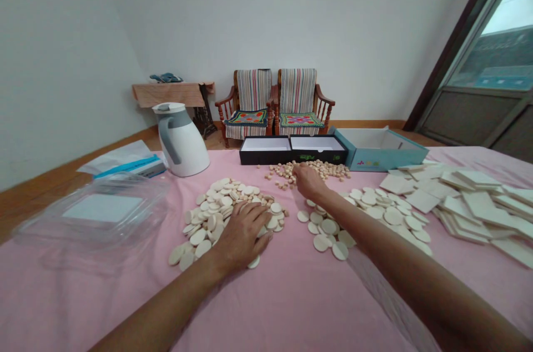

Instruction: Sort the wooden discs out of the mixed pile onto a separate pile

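Note:
My left hand [242,233] lies flat, fingers stretched out, on a heap of pale wooden discs [216,213] on the pink tablecloth [291,296]. My right hand [307,181] reaches far forward to a scatter of small round wooden beads [325,169]; its fingers curl down into them, and what they hold is hidden. A second spread of larger wooden discs [375,213] lies under and right of my right forearm.
Square wooden tiles [470,196] are piled at the right. A black two-compartment box [291,150] and an open teal box [377,149] stand behind the beads. A white jug [180,139] and a clear plastic lid [95,213] sit left. Two striped armchairs [275,102] stand beyond.

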`<state>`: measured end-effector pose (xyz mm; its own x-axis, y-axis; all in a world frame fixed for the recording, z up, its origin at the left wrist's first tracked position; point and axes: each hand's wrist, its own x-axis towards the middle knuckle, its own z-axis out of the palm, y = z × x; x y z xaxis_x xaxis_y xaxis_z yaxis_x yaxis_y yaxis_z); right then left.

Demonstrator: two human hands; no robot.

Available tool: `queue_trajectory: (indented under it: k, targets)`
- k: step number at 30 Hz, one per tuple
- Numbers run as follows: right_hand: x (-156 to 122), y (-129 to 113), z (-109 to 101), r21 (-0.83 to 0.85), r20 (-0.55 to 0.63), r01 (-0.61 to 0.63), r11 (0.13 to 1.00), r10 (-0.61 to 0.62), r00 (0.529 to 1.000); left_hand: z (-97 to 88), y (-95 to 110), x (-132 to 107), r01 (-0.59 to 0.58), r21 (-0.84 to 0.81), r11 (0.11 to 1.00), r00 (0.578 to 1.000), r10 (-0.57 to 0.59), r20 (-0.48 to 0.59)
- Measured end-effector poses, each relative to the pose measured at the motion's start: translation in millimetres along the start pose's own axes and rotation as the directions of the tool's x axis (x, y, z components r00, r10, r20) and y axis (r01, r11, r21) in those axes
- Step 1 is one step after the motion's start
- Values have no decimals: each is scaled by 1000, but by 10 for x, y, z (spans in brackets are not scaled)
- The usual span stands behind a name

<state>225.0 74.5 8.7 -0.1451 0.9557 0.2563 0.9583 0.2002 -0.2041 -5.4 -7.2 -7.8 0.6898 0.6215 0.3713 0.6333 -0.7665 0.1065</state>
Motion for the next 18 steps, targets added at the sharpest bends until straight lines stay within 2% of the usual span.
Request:
queue_trajectory:
  k: [2, 4, 7, 10, 14, 18]
  targets:
    - [56, -69, -30, -7, -72, -28, 1000, 28, 997, -6, 6, -5, 4, -5, 1000, 1000, -4, 2]
    - [51, -212, -22, 32, -82, 24, 999, -21, 996, -12, 13, -6, 5, -9, 1000, 1000, -5, -1]
    - [-25, -457, 69, 157, 33, 133, 979, -139, 990, -15, 20, -1, 3, -8, 1000, 1000, -3, -6]
    - [-100, -593, 177, 218, 92, 118, 969, -140, 986, -6, 16, -2, 3, -3, 1000, 1000, -3, 4]
    - [-180, -512, 159, 293, 15, 77, 953, -85, 996, 8, -2, -15, 1, -1, 1000, 1000, -1, 11]
    - [-372, -175, -75, 322, -81, 34, 946, -8, 997, 15, -15, -18, -13, 0, 1000, 1000, 13, -5]
